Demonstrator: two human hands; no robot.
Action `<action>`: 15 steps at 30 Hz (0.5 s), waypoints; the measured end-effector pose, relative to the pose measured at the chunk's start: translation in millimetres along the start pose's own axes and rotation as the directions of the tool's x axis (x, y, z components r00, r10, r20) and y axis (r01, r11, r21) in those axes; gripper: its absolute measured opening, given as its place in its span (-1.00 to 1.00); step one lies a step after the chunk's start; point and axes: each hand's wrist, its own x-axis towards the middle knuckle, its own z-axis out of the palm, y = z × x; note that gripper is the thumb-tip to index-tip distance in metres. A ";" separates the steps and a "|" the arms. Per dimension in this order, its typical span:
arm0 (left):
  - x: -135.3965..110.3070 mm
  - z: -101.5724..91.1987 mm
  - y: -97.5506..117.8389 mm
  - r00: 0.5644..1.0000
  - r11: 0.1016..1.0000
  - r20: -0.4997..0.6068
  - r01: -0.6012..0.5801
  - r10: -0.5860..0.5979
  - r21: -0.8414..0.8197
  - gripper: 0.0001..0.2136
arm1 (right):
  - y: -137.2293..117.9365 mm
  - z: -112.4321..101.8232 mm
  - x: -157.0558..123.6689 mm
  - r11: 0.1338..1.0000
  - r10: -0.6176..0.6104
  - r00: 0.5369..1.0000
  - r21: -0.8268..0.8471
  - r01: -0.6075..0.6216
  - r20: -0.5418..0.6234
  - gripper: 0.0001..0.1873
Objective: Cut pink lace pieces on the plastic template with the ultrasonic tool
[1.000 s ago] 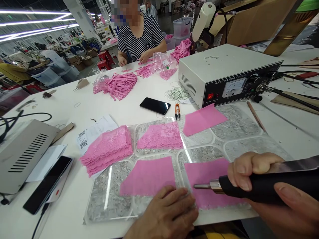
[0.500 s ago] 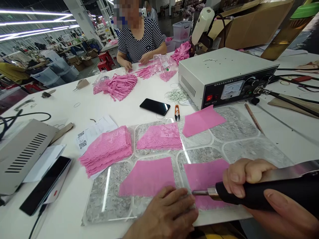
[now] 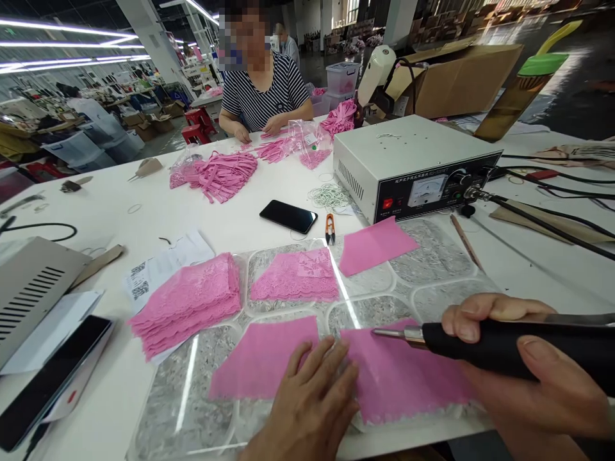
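Observation:
My right hand is closed round a black handheld tool with a thin metal tip that points left over a pink fabric piece. My left hand lies flat with fingers spread, pressing where that piece meets another pink fabric piece. Both pieces rest on a clear glass plate over a grey patterned sheet. A stack of pink lace sits at the plate's left, more pink lace lies at its middle back, and a plain pink piece lies further right.
A white machine box with a dial stands behind the plate, its cables running right. A phone and orange snips lie nearby. A grey box sits left. Across the table a person in a striped shirt handles pink strips.
The view has shifted, with everything sitting lower left. My left hand's fingers have spread onto the fabric. The tool tip has lifted slightly toward the top edge of the near pink piece.

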 end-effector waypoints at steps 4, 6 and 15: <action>0.3 4.4 -1.5 1.000 1.000 0.004 -0.017 0.017 0.018 -0.72 | 1.1 0.2 -0.6 1.000 0.001 1.000 0.008 -0.001 0.016 -0.83; -0.1 5.2 -2.4 1.000 0.999 0.009 -0.019 0.019 0.027 -0.72 | 2.9 -1.6 -1.7 1.000 -0.003 0.999 0.017 0.002 0.046 -0.85; -1.1 6.8 -4.7 0.999 0.998 -0.010 -0.040 0.041 0.053 -0.73 | 8.8 -6.2 -1.4 1.000 0.006 0.984 0.022 -0.010 0.177 -0.92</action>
